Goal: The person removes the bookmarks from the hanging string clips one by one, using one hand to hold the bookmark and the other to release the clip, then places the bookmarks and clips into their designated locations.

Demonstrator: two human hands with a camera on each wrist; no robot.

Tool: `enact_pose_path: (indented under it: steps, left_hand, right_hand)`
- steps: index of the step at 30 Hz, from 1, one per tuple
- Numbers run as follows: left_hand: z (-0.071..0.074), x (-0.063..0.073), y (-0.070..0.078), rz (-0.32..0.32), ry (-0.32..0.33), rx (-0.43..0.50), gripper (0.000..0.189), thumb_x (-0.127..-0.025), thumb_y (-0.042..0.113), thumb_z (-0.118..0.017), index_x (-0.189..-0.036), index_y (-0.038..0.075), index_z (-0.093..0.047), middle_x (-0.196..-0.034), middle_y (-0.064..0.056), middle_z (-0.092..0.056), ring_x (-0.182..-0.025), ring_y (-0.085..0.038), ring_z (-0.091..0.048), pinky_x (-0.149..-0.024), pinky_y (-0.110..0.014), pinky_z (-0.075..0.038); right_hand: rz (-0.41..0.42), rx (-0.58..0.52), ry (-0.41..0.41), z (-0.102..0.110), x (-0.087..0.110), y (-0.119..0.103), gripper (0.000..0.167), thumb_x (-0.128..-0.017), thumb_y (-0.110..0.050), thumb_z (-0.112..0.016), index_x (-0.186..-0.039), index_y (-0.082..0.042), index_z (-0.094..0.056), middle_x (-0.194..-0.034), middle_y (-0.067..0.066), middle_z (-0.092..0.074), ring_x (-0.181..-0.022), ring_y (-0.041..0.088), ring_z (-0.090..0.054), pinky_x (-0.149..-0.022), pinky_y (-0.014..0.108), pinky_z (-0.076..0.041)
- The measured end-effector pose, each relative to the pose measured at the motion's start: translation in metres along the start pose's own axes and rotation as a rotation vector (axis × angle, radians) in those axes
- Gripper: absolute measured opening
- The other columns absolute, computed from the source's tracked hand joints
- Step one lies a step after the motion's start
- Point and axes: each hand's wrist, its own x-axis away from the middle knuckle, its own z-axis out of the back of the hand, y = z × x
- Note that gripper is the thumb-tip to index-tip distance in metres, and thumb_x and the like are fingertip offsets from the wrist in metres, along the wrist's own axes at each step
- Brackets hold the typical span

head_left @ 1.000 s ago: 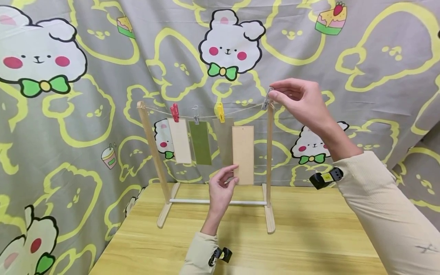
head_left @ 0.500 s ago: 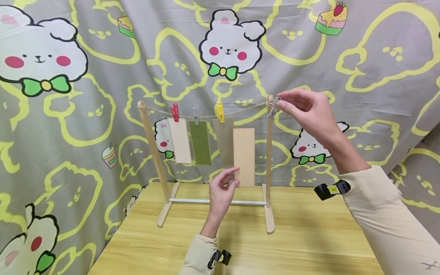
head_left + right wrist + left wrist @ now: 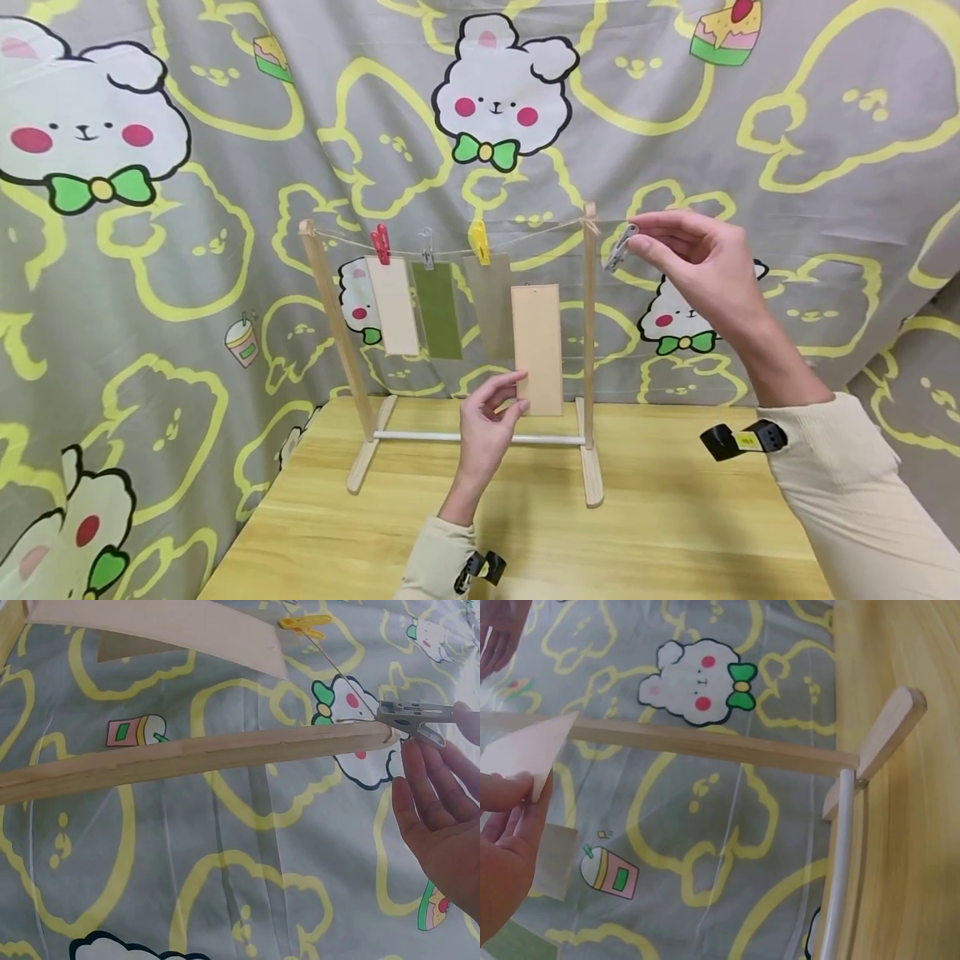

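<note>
A post (image 3: 590,333) right of centre separates the left hand (image 3: 487,421), pinching an upright card (image 3: 537,346), from the right hand (image 3: 708,262), pinching a peg (image 3: 619,250) seemingly slanting lower-left.

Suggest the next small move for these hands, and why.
Probably raise the thin peach rectangular card to the beige string: the left hand holds it unclipped, top edge below the string in the head view, while the right hand pinches a grey plastic clothespin.
</note>
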Motion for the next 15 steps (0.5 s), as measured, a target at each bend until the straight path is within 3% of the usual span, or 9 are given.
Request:
enact_pose_path:
  steps: [10, 15]
  left_hand:
    - [0.002, 0.004, 0.000, 0.008, -0.007, 0.014, 0.038, -0.082, -0.023, -0.070, -0.118, -0.011, -0.068, -0.119, -0.028, -0.068, -0.100, -0.019, -0.070, -0.082, -0.032, -0.062]
    - [0.003, 0.007, 0.000, 0.018, -0.003, 0.018, 0.038, -0.082, -0.023, -0.069, -0.118, -0.011, -0.068, -0.119, -0.028, -0.067, -0.098, -0.017, -0.070, -0.082, -0.030, -0.062]
  right_hand:
    - [0.013, -0.126, 0.017, 0.003, 0.014, 0.002, 0.031, -0.093, -0.003, -0.074, -0.123, 0.004, -0.071, -0.110, 0.007, -0.075, -0.096, 0.015, -0.071, -0.084, 0.018, -0.056]
    - [0.011, -0.078, 0.020, 0.003, 0.023, 0.005, 0.031, -0.094, -0.003, -0.073, -0.124, 0.002, -0.070, -0.112, 0.005, -0.075, -0.098, 0.014, -0.071, -0.084, 0.017, -0.055]
